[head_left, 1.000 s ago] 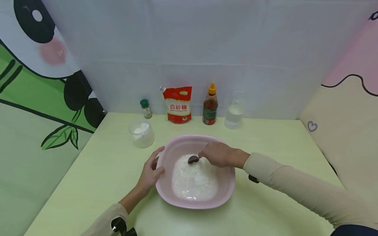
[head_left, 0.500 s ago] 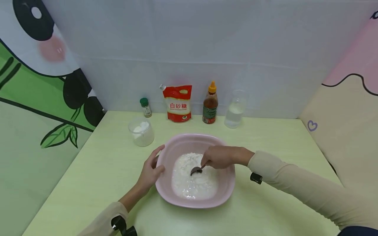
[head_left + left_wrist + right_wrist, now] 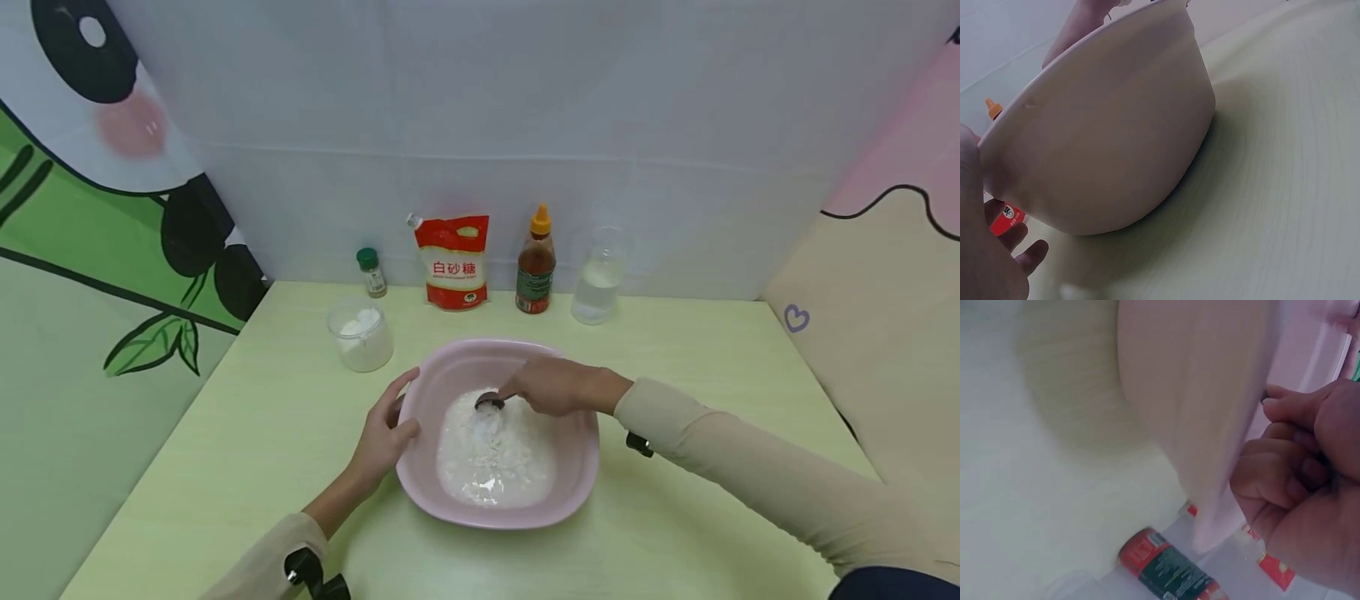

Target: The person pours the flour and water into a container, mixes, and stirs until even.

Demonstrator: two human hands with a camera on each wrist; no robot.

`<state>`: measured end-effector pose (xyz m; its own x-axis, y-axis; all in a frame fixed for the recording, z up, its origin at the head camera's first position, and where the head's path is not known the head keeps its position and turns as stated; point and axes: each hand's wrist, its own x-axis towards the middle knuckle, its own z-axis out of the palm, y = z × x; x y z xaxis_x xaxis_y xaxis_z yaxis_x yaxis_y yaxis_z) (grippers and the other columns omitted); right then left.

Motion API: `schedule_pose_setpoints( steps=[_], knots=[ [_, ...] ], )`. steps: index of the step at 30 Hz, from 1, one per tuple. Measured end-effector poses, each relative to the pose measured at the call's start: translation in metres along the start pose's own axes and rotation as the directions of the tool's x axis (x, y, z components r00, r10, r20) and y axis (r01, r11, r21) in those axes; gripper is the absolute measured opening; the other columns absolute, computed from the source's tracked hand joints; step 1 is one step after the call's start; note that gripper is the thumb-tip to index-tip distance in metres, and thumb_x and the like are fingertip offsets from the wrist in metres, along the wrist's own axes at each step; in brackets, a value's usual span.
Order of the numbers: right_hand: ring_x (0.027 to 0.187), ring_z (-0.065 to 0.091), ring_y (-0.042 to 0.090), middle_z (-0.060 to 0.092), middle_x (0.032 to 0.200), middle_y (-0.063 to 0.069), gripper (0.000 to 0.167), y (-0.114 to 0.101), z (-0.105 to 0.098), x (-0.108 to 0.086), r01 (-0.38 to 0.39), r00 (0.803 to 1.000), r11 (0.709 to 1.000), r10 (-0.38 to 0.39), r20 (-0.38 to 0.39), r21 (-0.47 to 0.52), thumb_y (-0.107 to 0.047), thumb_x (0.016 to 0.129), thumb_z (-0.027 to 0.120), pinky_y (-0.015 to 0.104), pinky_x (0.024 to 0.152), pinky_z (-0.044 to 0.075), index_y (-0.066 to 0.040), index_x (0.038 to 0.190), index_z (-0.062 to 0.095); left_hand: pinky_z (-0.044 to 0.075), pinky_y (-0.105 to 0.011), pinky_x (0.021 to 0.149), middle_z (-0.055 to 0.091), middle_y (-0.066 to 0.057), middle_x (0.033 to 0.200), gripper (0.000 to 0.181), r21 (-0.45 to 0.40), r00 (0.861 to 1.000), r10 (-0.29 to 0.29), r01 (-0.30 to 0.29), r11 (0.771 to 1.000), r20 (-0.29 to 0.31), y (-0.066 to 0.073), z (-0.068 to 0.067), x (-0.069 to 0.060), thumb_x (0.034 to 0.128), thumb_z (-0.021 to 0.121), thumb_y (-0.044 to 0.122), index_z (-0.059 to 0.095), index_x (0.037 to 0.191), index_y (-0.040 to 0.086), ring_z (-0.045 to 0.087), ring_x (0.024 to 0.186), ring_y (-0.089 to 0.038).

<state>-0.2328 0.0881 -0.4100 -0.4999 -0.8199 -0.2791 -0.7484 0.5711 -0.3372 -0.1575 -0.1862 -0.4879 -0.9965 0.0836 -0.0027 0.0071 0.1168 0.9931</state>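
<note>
Apparently stirring: gripping spoon [image 3: 491, 402] in curled fingers [image 3: 1266, 475] of right hand [image 3: 553, 388] at white mixture [image 3: 517, 475] inside pink basin [image 3: 480, 360] on desk [image 3: 225, 467], pinching basin's side with left hand [image 3: 381, 442]; next, probably break up clumps [image 3: 497, 450].

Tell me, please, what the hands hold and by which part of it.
The right hand holds the spoon by its handle; the left hand holds the bowl by its left rim.
</note>
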Motion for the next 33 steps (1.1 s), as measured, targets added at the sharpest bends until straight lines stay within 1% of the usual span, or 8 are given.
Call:
schedule_pose_setpoints(
  steps=[7,11,15,20,23,27,31,33],
  knots=[
    [0.090,0.061,0.015,0.073,0.112,-0.002,0.038,0.008,-0.012,-0.015,-0.065,0.997,0.998,0.067,0.044,-0.025,0.004,0.096,0.048,0.034,0.083,0.052,-0.018,0.113,0.075,0.060,-0.032,0.072,0.050,-0.030,0.145,0.080,0.001,1.000,0.007,-0.007,1.000,0.007,-0.001,-0.001,0.000,0.0789,0.047,-0.013,0.037,0.154,0.014,0.061,0.110,-0.039],
    [0.101,0.063,0.011,0.073,0.117,-0.003,0.036,0.002,-0.015,-0.022,-0.074,0.990,0.996,0.067,0.122,0.055,0.003,0.097,0.050,0.027,0.089,0.052,-0.014,0.117,0.075,0.059,-0.031,0.072,0.049,-0.029,0.146,0.080,0.002,1.000,0.011,-0.011,1.000,0.010,-0.001,-0.002,0.000,0.0794,0.047,-0.013,0.037,0.154,0.015,0.061,0.112,-0.040],
    [0.116,0.065,0.012,0.074,0.118,0.000,0.031,-0.004,-0.010,-0.021,-0.006,0.987,0.993,-0.012,0.158,0.116,0.000,0.098,0.053,0.027,0.099,0.051,-0.010,0.118,0.075,0.059,-0.031,0.072,0.049,-0.029,0.147,0.080,0.000,1.000,0.002,-0.002,1.000,0.007,-0.002,0.000,0.001,0.0793,0.047,-0.013,0.037,0.154,0.015,0.060,0.113,-0.041],
    [0.115,0.064,0.006,0.074,0.118,-0.005,0.030,-0.015,0.004,-0.010,0.087,0.981,0.984,-0.111,0.159,0.155,-0.004,0.099,0.054,0.019,0.097,0.049,-0.013,0.120,0.074,0.060,-0.032,0.072,0.049,-0.029,0.147,0.080,0.001,1.000,-0.003,0.003,1.000,0.001,-0.002,0.001,0.001,0.0797,0.046,-0.013,0.037,0.154,0.015,0.061,0.112,-0.040],
    [0.108,0.067,0.006,0.074,0.119,-0.005,0.032,-0.023,0.008,0.000,0.125,0.984,0.987,-0.136,0.114,0.096,-0.004,0.099,0.054,0.019,0.092,0.051,-0.015,0.121,0.074,0.059,-0.031,0.072,0.048,-0.029,0.147,0.080,0.005,1.000,0.009,-0.009,1.000,-0.004,-0.002,0.001,0.001,0.0800,0.046,-0.013,0.036,0.154,0.015,0.060,0.114,-0.042],
    [0.102,0.070,0.016,0.074,0.118,-0.001,0.035,-0.024,0.002,0.010,0.128,0.991,0.989,-0.126,0.039,-0.079,-0.001,0.096,0.055,0.027,0.091,0.054,-0.015,0.122,0.073,0.059,-0.030,0.073,0.047,-0.029,0.148,0.079,0.009,1.000,0.013,-0.013,1.000,-0.010,-0.003,0.001,0.001,0.0803,0.046,-0.012,0.036,0.154,0.015,0.059,0.117,-0.044],
    [0.107,0.067,0.020,0.074,0.119,0.000,0.037,-0.011,-0.006,0.009,0.057,0.998,0.981,-0.052,0.031,-0.186,0.000,0.095,0.055,0.034,0.096,0.053,-0.018,0.123,0.072,0.059,-0.031,0.072,0.048,-0.029,0.147,0.079,0.006,1.000,0.008,-0.007,1.000,-0.009,-0.004,0.002,0.001,0.0799,0.047,-0.012,0.037,0.154,0.015,0.061,0.113,-0.043],
    [0.104,0.065,0.019,0.073,0.118,-0.001,0.037,-0.003,-0.009,0.005,0.014,0.999,0.984,-0.007,0.042,-0.177,0.000,0.096,0.054,0.036,0.094,0.053,-0.019,0.121,0.073,0.059,-0.031,0.072,0.049,-0.029,0.146,0.079,0.006,1.000,0.008,-0.008,1.000,-0.012,-0.005,0.002,0.001,0.0797,0.047,-0.013,0.037,0.154,0.015,0.061,0.111,-0.041]
  ],
)
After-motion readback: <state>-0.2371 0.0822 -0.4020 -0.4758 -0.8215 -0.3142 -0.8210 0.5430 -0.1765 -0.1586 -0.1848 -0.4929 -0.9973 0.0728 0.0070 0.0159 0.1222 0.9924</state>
